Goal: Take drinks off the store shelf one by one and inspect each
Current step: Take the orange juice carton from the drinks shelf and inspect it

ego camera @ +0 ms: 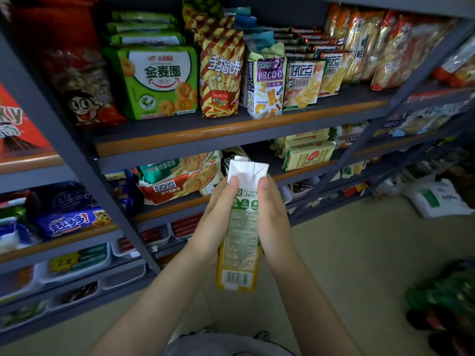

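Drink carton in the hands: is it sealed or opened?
Sealed, as far as shown: the drink carton's white folded top is flat and intact, held between the left hand and right hand. No straw visible.

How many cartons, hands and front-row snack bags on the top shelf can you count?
Carton: 1
Hands: 2, left and right, both holding the carton
Front-row bags: 6, from the red bag to the cracker bag
Total: 9

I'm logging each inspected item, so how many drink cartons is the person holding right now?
1. A single drink carton is held upright in front of the shelves, gripped between the left hand and the right hand, barcode facing the camera. No other carton shows; some may be hidden.
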Available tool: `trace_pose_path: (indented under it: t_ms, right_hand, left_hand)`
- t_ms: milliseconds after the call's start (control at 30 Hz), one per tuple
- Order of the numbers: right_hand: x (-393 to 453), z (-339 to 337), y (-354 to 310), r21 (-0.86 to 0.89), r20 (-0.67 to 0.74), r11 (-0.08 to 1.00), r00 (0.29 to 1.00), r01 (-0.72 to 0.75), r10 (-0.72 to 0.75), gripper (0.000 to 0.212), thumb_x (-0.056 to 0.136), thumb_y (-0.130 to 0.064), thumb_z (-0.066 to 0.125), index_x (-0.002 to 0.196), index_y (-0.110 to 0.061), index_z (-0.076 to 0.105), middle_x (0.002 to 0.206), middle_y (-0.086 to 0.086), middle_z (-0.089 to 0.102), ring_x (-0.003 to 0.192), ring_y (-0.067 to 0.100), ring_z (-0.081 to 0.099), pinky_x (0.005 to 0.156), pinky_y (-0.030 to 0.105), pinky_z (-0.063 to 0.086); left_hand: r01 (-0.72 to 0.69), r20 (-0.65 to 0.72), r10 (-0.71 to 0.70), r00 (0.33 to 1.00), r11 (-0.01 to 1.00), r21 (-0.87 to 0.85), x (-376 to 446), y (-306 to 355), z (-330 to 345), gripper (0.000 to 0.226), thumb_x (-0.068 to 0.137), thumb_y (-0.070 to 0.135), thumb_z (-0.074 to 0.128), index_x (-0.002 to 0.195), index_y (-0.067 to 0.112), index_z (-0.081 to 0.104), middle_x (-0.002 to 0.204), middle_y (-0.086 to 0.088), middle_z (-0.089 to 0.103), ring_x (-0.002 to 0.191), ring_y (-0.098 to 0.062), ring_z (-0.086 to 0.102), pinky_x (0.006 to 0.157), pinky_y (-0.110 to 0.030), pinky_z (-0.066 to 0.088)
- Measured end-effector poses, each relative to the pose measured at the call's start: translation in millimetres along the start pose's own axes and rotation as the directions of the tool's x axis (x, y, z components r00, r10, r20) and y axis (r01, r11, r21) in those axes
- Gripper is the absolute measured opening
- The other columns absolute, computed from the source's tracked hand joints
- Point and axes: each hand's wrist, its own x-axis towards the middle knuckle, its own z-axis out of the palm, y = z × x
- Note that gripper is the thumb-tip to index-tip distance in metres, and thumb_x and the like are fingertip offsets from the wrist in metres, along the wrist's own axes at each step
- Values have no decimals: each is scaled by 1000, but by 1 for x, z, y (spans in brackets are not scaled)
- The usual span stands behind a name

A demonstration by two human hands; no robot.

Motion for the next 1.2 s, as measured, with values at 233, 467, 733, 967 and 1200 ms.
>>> trace_pose_path:
  t_ms: [233,467,733,967,1200]
  right_hand:
    - [-15,-3,-8,65,-20,998,1000,7,-6,72,86,-74,44,142,-30,53,131,1,66,118,19,66,102,55,51]
    - [-23,-18,-27,246,-24,964,994,-99,108,64,83,-76,51,119,-27,70,110,2,76,103,22,73,100,56,52]
    - [-8,-24,-46,-8,-62,1000,998,17,-17,40,106,-49,35,99,-33,71,85,-19,76,79,-6,69,64,12,51]
    - [-9,-8,-28,-115,41,992,997,-56,61,36,101,-60,34,122,-43,57,113,-13,67,94,0,65,75,24,53]
    - [-9,-6,-31,-50,20,999,1000,8,-7,33,87,-66,39,98,-51,66,88,-32,72,86,-7,69,76,20,58]
  left_hand:
    - [-24,-17,26,1000,995,92,-13,4,-4,65,81,62,65,140,37,50,128,10,68,117,-10,65,105,-44,48]
    - [-64,6,63,998,996,66,-21,4,-13,69,70,55,75,128,19,62,121,-9,72,113,-31,68,93,-44,55]
    - [-28,-43,29,999,999,29,-22,20,0,49,81,46,78,124,28,63,116,-4,75,101,-22,74,82,-39,61]
    - [-96,-249,123,961,988,117,-19,28,-11,32,86,43,72,117,40,63,110,3,74,91,-15,75,74,-34,62]
    - [-196,-165,218,962,971,135,-21,37,-23,73,74,31,78,143,30,52,116,-4,75,102,-23,73,82,-38,62]
